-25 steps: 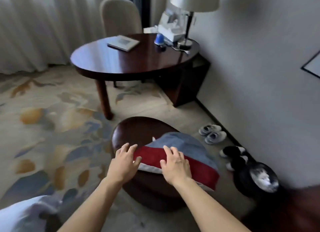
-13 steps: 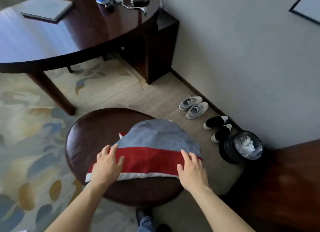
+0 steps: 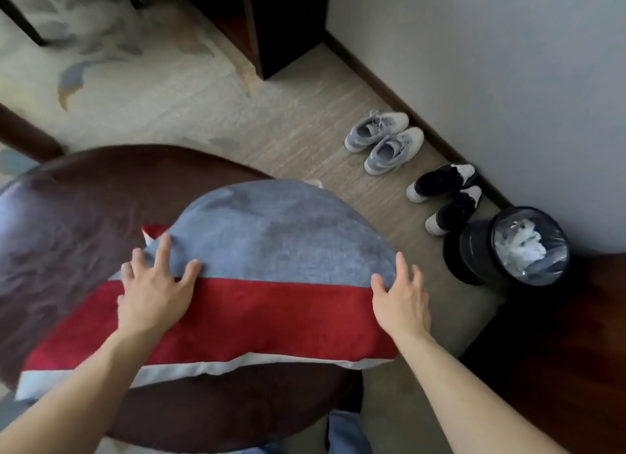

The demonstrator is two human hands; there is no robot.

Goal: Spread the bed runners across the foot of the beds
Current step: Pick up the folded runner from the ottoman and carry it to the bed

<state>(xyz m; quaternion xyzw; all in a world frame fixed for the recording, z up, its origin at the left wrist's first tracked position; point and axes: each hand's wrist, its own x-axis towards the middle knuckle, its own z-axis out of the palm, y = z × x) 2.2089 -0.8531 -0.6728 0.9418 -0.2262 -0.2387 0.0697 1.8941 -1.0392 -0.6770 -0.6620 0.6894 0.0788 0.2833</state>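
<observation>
A folded bed runner of grey-blue and red fabric with a white border (image 3: 271, 284) lay on top of a round dark brown stool with a glossy seat (image 3: 84, 199). The grey-blue part was on the far side, the red band was nearer to the person, and the white border ran along the near edge. The right part of the runner reached a little over the edge of the stool. The left hand (image 3: 152, 294) rested flat on the left part of the runner, on the line between the grey-blue and the red, and its fingers (image 3: 164, 250) were spread apart and not closed on the cloth. The right hand (image 3: 401, 301) was at the right end of the runner, also with the fingers apart, and the thumb touched the red band; I could not tell if the other fingers touched the fabric. On the beige carpet beside the wall stood a pair of grey sneakers (image 3: 384, 142) and, just beside them, a pair of black and white shoes (image 3: 443, 193). Near these was a black round waste bin with a clear liner and white paper inside (image 3: 508, 247).
</observation>
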